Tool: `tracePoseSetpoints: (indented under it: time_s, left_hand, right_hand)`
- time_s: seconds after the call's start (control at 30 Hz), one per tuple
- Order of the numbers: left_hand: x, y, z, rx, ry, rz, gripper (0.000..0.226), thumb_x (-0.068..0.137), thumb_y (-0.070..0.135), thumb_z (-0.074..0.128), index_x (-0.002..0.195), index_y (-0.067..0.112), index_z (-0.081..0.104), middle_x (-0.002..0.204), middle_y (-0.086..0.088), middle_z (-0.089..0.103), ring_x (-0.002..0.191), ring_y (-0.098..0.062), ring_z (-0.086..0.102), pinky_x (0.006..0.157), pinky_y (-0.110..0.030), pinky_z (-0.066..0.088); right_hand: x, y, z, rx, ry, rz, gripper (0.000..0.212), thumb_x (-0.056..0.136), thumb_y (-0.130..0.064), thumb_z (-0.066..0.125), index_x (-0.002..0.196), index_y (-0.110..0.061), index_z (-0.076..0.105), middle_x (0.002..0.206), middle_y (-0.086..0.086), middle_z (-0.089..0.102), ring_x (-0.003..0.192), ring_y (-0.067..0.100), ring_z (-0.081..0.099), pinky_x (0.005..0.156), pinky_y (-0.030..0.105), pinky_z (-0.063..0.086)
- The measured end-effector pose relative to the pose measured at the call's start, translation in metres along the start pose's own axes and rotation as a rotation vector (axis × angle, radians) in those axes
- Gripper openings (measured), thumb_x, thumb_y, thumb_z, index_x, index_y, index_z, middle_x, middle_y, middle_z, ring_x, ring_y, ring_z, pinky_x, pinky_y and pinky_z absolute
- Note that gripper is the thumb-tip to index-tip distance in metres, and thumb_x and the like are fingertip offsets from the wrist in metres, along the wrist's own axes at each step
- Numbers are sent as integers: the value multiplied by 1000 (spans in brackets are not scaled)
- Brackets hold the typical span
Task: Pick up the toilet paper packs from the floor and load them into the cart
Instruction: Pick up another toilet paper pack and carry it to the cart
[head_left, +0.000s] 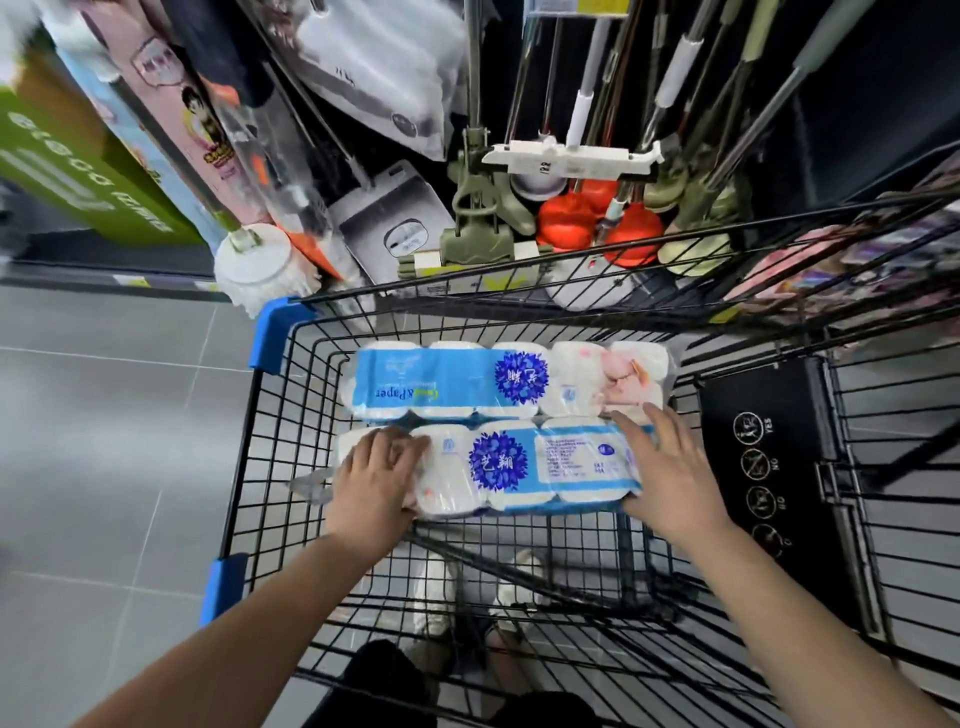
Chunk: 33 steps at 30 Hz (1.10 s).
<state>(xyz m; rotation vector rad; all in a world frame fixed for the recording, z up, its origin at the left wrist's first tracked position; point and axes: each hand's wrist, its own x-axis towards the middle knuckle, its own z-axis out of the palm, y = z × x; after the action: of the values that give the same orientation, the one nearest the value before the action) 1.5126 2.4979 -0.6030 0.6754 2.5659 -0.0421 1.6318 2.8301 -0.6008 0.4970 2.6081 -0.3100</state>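
Note:
Two white-and-blue toilet paper packs lie side by side inside the black wire cart (244, 431). The far pack (498, 379) rests toward the cart's front. The near pack (519, 467) lies just behind it. My left hand (376, 483) grips the near pack's left end, fingers curled over the top. My right hand (670, 473) lies on the pack's right end with fingers spread fairly straight across the wrapper.
Beyond the cart stands a shelf rack with mops (260, 260), dustpans (395, 228) and orange plungers (597, 223). Boxed goods (78, 171) are at the left. Grey tiled floor (104, 441) lies left of the cart. The black child seat flap (769, 483) is at the right.

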Motion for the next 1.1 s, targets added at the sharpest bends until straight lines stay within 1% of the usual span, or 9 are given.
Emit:
tracePoseSetpoints:
  time_s: [0.1,0.2,0.27,0.37,0.63,0.77,0.93,1.03,1.1]
  left_hand:
    - [0,0,-5,-45,-27,-8,95,74,35,81,155,32,30,151,-7,33,143,-32,34,118,-49,36]
    - [-3,-2,-9,-86,-37,-90,100,73,43,83,155,34,27,155,-11,28,146,-36,31,119,-52,34]
    - [-7,-4,-12,-135,-53,-250,112,70,53,83,158,32,16,159,-15,18,148,-40,25,120,-56,32]
    - [-12,-4,-13,-275,-125,-388,126,69,55,85,161,27,2,162,-17,2,147,-47,26,117,-58,33]
    - [-9,-1,-20,-370,31,-275,102,69,31,88,151,29,27,157,-13,23,141,-44,34,103,-65,47]
    - [-13,-4,-12,-326,62,-217,94,70,36,88,149,21,38,152,-16,31,136,-43,40,104,-59,47]
    - [-16,-10,0,-258,60,-181,92,72,41,86,148,18,39,154,-18,29,137,-45,38,106,-60,46]
    - [-16,-13,1,-271,42,-209,97,75,40,85,153,19,32,159,-14,20,139,-45,36,105,-58,48]
    - [-14,-13,2,-316,32,-238,101,76,37,85,156,21,25,161,-12,11,139,-47,37,102,-58,50]
  right_hand:
    - [-6,3,0,12,26,71,126,67,-55,86,162,-19,12,166,13,13,154,35,13,126,49,12]
    - [-14,8,-2,42,68,127,127,60,-68,83,159,-18,21,160,9,29,146,32,31,122,46,26]
    - [-18,9,-6,56,60,152,121,61,-72,79,156,-23,22,154,5,34,136,29,42,112,43,36]
    - [-23,8,-6,32,60,165,115,66,-69,78,155,-25,20,150,4,34,131,26,46,105,42,40]
    - [-29,17,9,193,-11,201,110,67,-57,83,155,-26,25,156,1,30,136,22,43,105,37,42]
    - [-32,22,20,263,-30,155,98,74,-39,85,155,-22,31,155,-4,33,135,18,48,104,34,48]
    - [-34,22,34,287,4,134,91,76,-32,86,153,-20,38,155,-8,31,136,16,45,104,35,50]
    - [-31,17,40,276,3,222,102,73,-37,87,155,-22,29,157,3,27,136,24,46,103,43,51]
    - [-25,15,39,320,-52,326,112,70,-37,88,157,-23,18,148,10,36,130,27,50,98,43,53]
